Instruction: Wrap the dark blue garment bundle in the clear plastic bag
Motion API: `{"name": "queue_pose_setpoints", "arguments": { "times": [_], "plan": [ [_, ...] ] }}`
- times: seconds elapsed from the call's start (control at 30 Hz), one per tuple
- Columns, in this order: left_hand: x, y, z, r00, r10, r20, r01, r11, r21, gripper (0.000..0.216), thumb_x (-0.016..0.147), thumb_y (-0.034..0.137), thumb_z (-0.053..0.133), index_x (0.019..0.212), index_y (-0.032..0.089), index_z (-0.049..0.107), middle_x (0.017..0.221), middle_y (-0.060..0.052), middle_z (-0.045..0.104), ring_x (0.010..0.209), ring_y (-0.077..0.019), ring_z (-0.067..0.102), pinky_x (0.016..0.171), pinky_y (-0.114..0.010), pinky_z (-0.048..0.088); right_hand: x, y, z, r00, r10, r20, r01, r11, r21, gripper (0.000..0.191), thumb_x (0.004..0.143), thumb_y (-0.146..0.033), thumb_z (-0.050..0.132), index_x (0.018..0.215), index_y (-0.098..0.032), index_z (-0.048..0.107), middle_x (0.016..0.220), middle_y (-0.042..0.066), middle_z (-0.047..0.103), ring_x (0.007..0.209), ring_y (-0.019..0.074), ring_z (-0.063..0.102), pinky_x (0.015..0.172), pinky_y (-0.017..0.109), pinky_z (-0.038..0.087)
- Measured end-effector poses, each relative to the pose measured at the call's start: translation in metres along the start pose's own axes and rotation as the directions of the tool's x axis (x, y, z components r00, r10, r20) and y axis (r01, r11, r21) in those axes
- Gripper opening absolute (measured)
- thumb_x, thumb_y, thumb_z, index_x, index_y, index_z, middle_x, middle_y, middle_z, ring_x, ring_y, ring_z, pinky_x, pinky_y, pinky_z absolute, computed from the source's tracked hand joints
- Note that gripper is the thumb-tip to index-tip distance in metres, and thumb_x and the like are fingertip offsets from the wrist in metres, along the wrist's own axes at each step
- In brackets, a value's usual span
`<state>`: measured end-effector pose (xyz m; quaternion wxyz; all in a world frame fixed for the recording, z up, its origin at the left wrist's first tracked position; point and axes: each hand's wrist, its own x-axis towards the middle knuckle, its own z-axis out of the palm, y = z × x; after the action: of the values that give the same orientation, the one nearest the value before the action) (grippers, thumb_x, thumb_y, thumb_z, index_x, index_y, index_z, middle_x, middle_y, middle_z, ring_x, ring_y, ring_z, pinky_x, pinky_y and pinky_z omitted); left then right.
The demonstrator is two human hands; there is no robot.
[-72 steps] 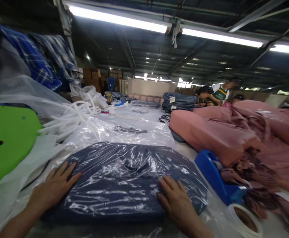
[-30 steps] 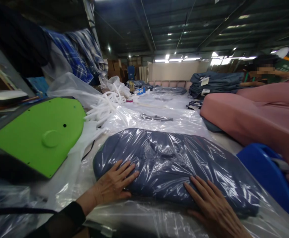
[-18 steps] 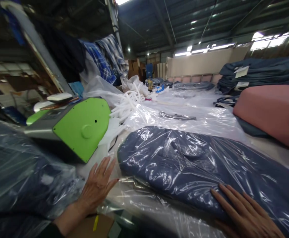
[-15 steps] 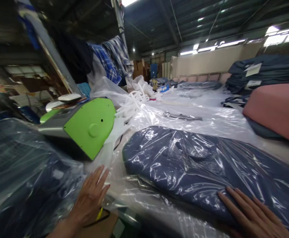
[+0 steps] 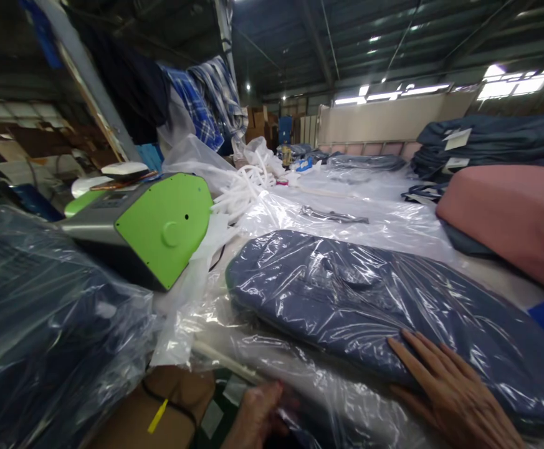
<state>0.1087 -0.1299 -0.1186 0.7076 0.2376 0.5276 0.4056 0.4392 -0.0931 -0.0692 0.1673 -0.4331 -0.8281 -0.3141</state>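
Bagged garment pressed flat on the desk

The bagged garment (image 5: 369, 299) is held down by the right hand (image 5: 449, 393), fingers spread flat, nothing clasped; the bag's loose edge (image 5: 234, 368) is pinched by the left hand (image 5: 257, 418), beside a green machine (image 5: 159, 224).

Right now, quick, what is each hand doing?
Left hand: curled at the loose plastic edge; whether it grips cannot be told.
Right hand: open, flat on the bagged blue garment, holding nothing.

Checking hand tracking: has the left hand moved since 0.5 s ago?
Yes. The left hand dropped from beside the green machine toward the near table edge, now under the plastic bag's loose end.
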Motion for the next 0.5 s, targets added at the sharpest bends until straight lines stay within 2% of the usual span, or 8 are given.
{"name": "queue_pose_setpoints", "arguments": {
  "times": [0.07,0.17,0.3,0.5],
  "plan": [
    [0.000,0.007,0.024,0.995,0.008,0.099,-0.008,1.000,0.002,0.070,0.046,0.069,0.081,0.078,0.009,0.069,0.073,-0.012,0.070,0.060,-0.0181,0.063,0.053,-0.024,0.040,-0.001,0.000,0.001,1.000,0.013,0.006,-0.013,1.000,-0.002,0.051,0.094,-0.052,0.035,0.127,-0.017,0.054,0.128,0.016,0.055,0.111,0.0288,0.056,0.095,0.043,0.037],
    [-0.004,0.012,0.042,0.979,0.033,0.202,-0.045,0.997,0.055,0.063,0.049,0.064,0.082,0.078,0.009,0.069,0.067,-0.011,0.069,0.059,-0.0187,0.063,0.052,-0.024,0.039,-0.003,-0.001,0.001,1.000,0.024,0.016,-0.024,1.000,0.004,0.051,0.095,-0.051,0.035,0.127,-0.018,0.054,0.130,0.015,0.054,0.113,0.0284,0.055,0.096,0.042,0.037],
    [-0.011,0.012,0.044,0.991,0.028,0.135,-0.043,0.994,0.104,0.066,0.053,0.072,0.075,0.076,0.011,0.067,0.071,-0.012,0.071,0.058,-0.0193,0.064,0.053,-0.025,0.040,-0.002,-0.002,-0.001,0.999,0.030,0.030,-0.030,1.000,0.002,0.052,0.095,-0.052,0.034,0.127,-0.017,0.055,0.130,0.016,0.054,0.115,0.0280,0.054,0.098,0.042,0.035],
    [-0.017,-0.001,0.027,0.999,0.000,0.053,-0.010,0.985,0.175,0.062,0.045,0.071,0.079,0.065,0.015,0.064,0.059,-0.008,0.068,0.051,-0.0187,0.060,0.053,-0.027,0.040,-0.002,-0.002,-0.002,0.999,0.043,0.033,-0.043,0.999,0.016,0.056,0.094,-0.056,0.034,0.128,-0.017,0.054,0.129,0.015,0.055,0.113,0.0279,0.055,0.097,0.042,0.036]
  ]
}}
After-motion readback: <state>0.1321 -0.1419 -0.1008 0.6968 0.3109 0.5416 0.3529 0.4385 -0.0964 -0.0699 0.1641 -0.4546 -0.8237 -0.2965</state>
